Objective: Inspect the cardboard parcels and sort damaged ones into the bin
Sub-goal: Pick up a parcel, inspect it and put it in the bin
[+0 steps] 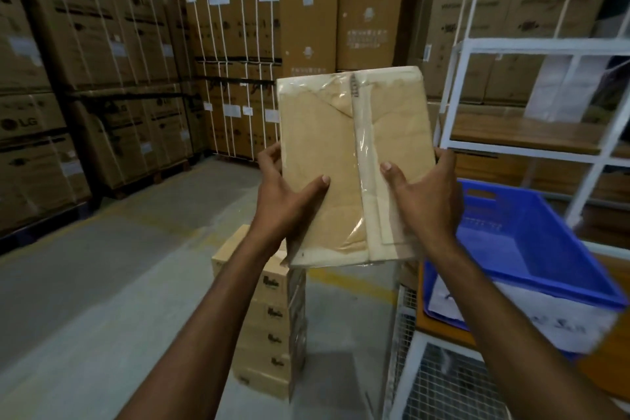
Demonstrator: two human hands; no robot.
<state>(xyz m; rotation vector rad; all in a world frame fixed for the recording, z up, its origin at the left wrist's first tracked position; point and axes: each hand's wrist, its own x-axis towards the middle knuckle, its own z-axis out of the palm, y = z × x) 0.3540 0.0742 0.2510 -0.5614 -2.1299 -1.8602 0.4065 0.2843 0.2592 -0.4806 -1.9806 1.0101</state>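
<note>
I hold a flat brown cardboard parcel [327, 147] upright in front of me, its taped seam running down the middle and clear tape wrinkled over the top and lower right. My left hand [286, 194] grips its lower left edge, thumb on the front face. My right hand [422, 194] grips the lower right edge, thumb near the seam. A blue plastic bin [531, 249] sits tilted at the right, below the parcel, with a white sheet in its near end.
A stack of small printed cartons [269, 320] stands on the floor under my arms. A white metal rack [531, 48] with wooden shelves is at the right, with a wire-mesh frame [439, 382] below. Tall strapped cartons [102, 78] wall in the left and back.
</note>
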